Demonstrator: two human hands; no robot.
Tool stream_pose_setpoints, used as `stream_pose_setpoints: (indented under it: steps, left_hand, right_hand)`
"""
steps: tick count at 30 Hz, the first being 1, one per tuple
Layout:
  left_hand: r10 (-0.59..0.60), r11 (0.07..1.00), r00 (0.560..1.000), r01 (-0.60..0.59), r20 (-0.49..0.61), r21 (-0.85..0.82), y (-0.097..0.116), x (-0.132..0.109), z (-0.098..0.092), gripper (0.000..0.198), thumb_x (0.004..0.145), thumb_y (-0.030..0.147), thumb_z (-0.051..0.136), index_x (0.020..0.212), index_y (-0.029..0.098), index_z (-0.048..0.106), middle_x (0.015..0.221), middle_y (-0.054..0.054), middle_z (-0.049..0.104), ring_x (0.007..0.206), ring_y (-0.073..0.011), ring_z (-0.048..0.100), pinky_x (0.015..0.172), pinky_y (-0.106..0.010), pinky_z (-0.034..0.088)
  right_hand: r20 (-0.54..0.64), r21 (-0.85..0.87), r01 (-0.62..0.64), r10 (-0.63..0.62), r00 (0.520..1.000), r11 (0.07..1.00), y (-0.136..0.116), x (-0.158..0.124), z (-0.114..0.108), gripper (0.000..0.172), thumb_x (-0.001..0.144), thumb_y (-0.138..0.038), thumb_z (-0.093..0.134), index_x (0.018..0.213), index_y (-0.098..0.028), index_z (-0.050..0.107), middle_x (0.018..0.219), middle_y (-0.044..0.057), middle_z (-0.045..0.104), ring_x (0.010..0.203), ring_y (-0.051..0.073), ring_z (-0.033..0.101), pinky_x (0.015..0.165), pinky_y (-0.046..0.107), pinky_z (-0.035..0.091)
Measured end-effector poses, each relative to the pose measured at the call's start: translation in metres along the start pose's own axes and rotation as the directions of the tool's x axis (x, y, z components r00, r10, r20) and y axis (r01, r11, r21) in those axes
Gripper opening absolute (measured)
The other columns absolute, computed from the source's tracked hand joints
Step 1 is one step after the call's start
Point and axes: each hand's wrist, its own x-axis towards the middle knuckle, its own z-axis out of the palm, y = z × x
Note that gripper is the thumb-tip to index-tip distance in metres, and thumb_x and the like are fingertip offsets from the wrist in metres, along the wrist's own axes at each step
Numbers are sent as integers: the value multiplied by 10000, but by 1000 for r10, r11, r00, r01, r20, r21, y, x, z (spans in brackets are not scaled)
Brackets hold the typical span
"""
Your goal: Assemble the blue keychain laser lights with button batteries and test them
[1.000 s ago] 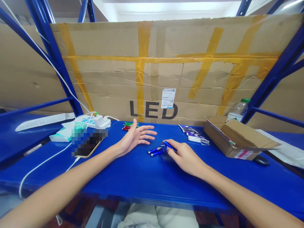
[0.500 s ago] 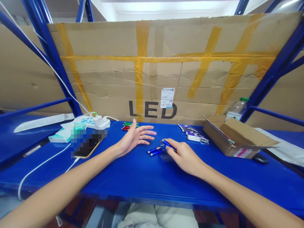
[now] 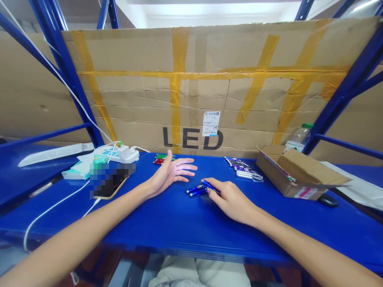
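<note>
My right hand [image 3: 229, 199] rests on the blue shelf top [image 3: 179, 223] with its fingers closed around a small blue pen-like torch [image 3: 208, 185]. Two more blue torches [image 3: 196, 191] lie side by side just left of its fingertips. My left hand [image 3: 170, 171] lies palm up with fingers spread and holds nothing, a short way left of the blue torches. Behind it sits a small pile of red and green torches [image 3: 161, 159]. Several silver and purple torches [image 3: 243, 169] lie in a row to the right.
A taped cardboard sheet marked LED [image 3: 193, 137] walls off the back. An open cardboard box [image 3: 299, 173] and a plastic bottle [image 3: 299, 137] stand at the right. A phone [image 3: 109, 185], a white cable [image 3: 50, 209] and a power strip [image 3: 116, 153] sit at the left.
My right hand has drawn slightly toward me and to the left with the blue torch in it. My left hand has stayed put.
</note>
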Motion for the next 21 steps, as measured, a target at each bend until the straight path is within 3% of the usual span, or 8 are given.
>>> stream_pose_setpoints:
  steps: [5,10,16,21]
  left_hand:
    - [1,1000,1000,-1,6,4,0,0,0,967,981,899,224,1444,162,647,1446,-222,685,1292,-379,654,970,-426,519]
    - [-2,1000,1000,2,-6,-16,1,0,0,960,981,897,235,1443,164,648,1450,-221,683,1297,-378,651,973,-421,517]
    - [1,1000,1000,-1,-5,-10,2,-1,0,962,980,900,223,1437,171,653,1454,-210,684,1290,-368,652,979,-422,515]
    - [-10,1000,1000,10,2,8,2,-2,2,954,983,897,228,1435,166,642,1452,-211,684,1295,-368,654,980,-424,519]
  right_hand:
    - [-11,12,-19,19,1000,1000,0,0,0,369,1093,-328,410,1306,-209,687,947,66,801,785,237,725,724,316,445]
    - [-14,65,62,-61,998,996,1,-2,0,376,1114,-353,400,1344,-236,674,1021,59,807,829,226,726,767,317,463]
    - [-42,37,-4,6,999,999,-1,-1,0,394,1101,-370,403,1351,-208,661,915,53,782,720,226,677,695,322,432]
    - [-68,33,0,3,998,999,3,1,1,382,1102,-366,395,1336,-207,652,923,52,773,756,233,697,713,324,436]
